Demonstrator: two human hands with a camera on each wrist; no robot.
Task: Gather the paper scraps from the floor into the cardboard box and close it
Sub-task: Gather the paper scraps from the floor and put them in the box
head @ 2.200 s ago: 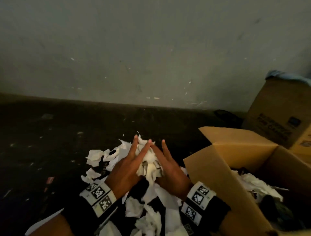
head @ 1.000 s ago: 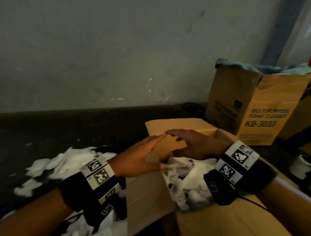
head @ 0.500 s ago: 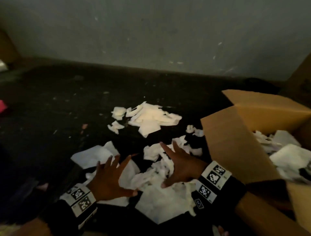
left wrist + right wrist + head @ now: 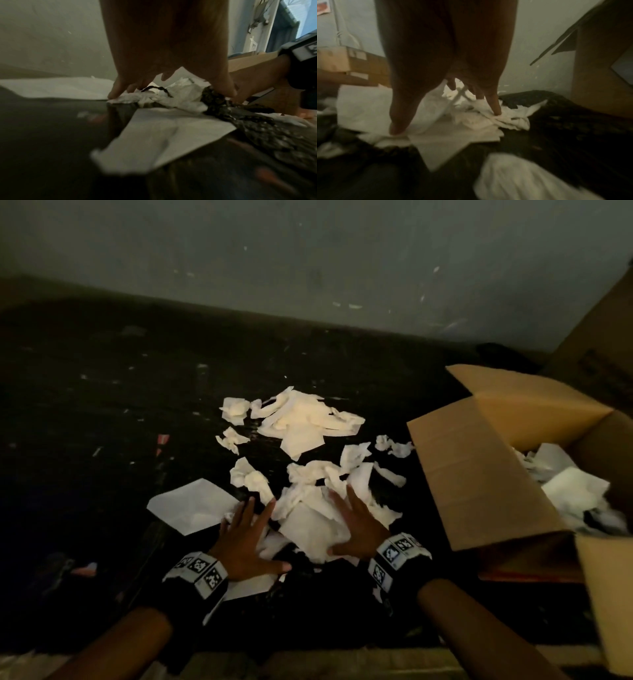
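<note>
White paper scraps (image 4: 301,422) lie scattered on the dark floor (image 4: 102,405). My left hand (image 4: 245,537) lies flat with spread fingers on the near scraps, beside a flat sheet (image 4: 193,505). My right hand (image 4: 354,523) presses flat on a crumpled heap (image 4: 308,522) between the two hands. In the left wrist view the fingertips (image 4: 113,94) touch crumpled paper (image 4: 171,98). In the right wrist view the fingers (image 4: 495,106) press into the scraps (image 4: 471,121). The open cardboard box (image 4: 479,481) stands at the right, its flaps up, with scraps (image 4: 575,487) inside.
A grey wall (image 4: 308,251) runs along the back of the floor. A second cardboard box (image 4: 603,354) stands behind the open one at the far right. Small bits of debris (image 4: 162,440) dot the floor to the left.
After dropping a load into the box, both hands came back to the floor pile. Since half a second ago they have drawn closer together over the near scraps.
</note>
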